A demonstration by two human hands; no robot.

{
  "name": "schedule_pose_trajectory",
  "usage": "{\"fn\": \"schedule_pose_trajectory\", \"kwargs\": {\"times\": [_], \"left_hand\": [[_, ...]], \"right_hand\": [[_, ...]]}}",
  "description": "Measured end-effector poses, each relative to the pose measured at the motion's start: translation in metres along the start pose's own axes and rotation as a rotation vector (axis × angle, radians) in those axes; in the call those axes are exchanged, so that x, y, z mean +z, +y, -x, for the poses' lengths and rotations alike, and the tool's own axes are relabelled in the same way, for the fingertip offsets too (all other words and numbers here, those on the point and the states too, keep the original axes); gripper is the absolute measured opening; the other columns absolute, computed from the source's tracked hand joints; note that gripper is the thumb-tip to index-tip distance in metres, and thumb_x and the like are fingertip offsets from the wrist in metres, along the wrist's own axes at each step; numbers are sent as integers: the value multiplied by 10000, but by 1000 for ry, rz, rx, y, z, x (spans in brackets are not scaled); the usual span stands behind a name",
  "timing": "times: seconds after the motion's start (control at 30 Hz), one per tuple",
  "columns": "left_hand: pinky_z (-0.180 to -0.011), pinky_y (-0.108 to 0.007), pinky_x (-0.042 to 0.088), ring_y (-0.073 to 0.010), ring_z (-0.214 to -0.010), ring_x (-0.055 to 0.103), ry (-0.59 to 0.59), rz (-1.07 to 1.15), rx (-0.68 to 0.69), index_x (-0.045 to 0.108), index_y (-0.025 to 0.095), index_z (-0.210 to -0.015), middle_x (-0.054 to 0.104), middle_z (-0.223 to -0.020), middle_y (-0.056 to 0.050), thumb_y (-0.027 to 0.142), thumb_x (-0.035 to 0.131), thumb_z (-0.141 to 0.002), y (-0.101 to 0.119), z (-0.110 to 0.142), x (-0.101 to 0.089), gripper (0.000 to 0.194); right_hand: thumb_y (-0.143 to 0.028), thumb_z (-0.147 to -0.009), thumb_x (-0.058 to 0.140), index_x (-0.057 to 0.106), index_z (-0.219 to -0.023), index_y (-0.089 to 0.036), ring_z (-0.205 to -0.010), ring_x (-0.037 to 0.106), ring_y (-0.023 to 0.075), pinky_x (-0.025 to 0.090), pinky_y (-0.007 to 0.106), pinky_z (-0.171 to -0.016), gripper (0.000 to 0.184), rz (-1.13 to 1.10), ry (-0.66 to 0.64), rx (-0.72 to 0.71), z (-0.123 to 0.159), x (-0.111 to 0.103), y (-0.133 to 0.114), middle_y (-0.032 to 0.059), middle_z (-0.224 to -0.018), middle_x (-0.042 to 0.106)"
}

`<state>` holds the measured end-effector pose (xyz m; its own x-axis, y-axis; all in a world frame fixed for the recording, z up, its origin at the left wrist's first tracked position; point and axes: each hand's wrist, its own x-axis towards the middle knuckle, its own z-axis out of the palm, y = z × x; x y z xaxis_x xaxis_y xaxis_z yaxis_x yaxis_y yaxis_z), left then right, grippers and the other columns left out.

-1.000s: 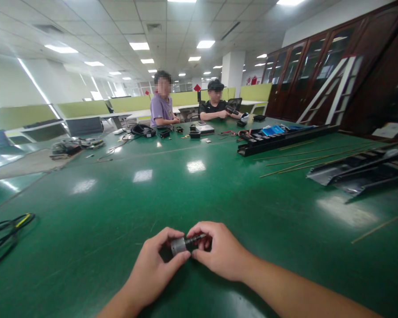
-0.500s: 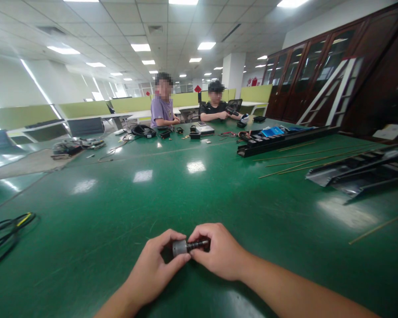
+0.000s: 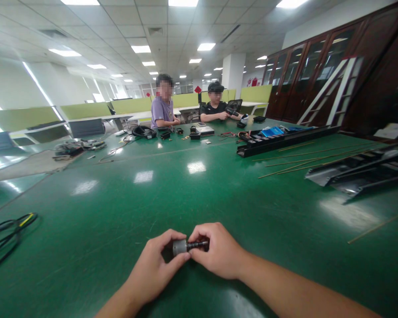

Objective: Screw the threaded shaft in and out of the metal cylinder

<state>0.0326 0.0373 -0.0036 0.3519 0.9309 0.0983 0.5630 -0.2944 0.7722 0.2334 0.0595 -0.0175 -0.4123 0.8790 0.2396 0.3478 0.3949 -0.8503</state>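
Between both hands lies a small metal part [image 3: 179, 247], a grey cylinder with a thinner, dark ridged shaft sticking out to the right. My left hand [image 3: 154, 259] is closed round the cylinder end, thumb below and index finger above. The shaft end sits in the grip of my right hand [image 3: 219, 252], whose thumb and fingers pinch it; its far tip is partly hidden by the palm. The part is held roughly level, low over the green tabletop [image 3: 172, 190]. Whether it touches the surface I cannot tell.
Black cable [image 3: 11, 240] lies coiled at the left. Black metal channels [image 3: 358, 176] and thin rods [image 3: 298, 167] are on the right, with a longer channel [image 3: 272, 145] behind. Two people stay at the far edge, one holding a power drill [image 3: 232, 111] among scattered parts.
My hands and the metal part keep nearly the same place and grip. The view has shifted very slightly.
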Motion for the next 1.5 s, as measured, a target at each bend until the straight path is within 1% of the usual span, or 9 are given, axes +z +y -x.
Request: {"fn": "schedule_pose_trajectory", "kwargs": {"times": [0.2, 0.43, 0.63, 1.0, 1.5], "left_hand": [[-774, -286, 465, -202, -853, 644, -5, -7, 1, 666, 209, -1037, 708, -928, -30, 392, 655, -876, 3, 0, -1, 244], [-757, -277, 464, -199, -843, 645, 0, -21, 6, 665, 213, -1041, 708, -924, -25, 409, 645, -887, 3, 2, -2, 251], [-752, -267, 450, -185, -826, 641, -16, -24, 10, 660, 215, -1030, 700, -910, -9, 404, 626, -905, 5, 1, -3, 230], [-756, -270, 447, -191, -826, 642, -12, -21, 10, 665, 209, -1026, 705, -905, -17, 394, 617, -908, 7, 0, -4, 224], [-774, -281, 460, -198, -845, 646, 4, -21, 7, 659, 209, -1043, 705, -923, -25, 383, 612, -910, 6, 0, -4, 225]], "right_hand": [[-139, -693, 663, 712, -756, -167, -599, 575, 126, 390, 217, -568, 84, 5, -1, 14, 0, -1, -4, -9, -665, 674], [-170, -701, 681, 728, -763, -163, -595, 584, 134, 397, 225, -567, 78, -9, -2, 32, 1, 0, -4, 3, -667, 685], [-173, -700, 698, 737, -763, -157, -595, 586, 129, 390, 219, -562, 76, -16, -7, 34, 0, -1, -4, 3, -665, 689], [-209, -715, 699, 736, -756, -152, -583, 585, 130, 389, 216, -543, 79, -54, -8, 45, 0, -1, -5, 7, -652, 684], [-199, -703, 704, 722, -740, -157, -566, 555, 122, 382, 218, -543, 59, -60, -9, 59, -1, -2, -3, -2, -635, 664]]}}
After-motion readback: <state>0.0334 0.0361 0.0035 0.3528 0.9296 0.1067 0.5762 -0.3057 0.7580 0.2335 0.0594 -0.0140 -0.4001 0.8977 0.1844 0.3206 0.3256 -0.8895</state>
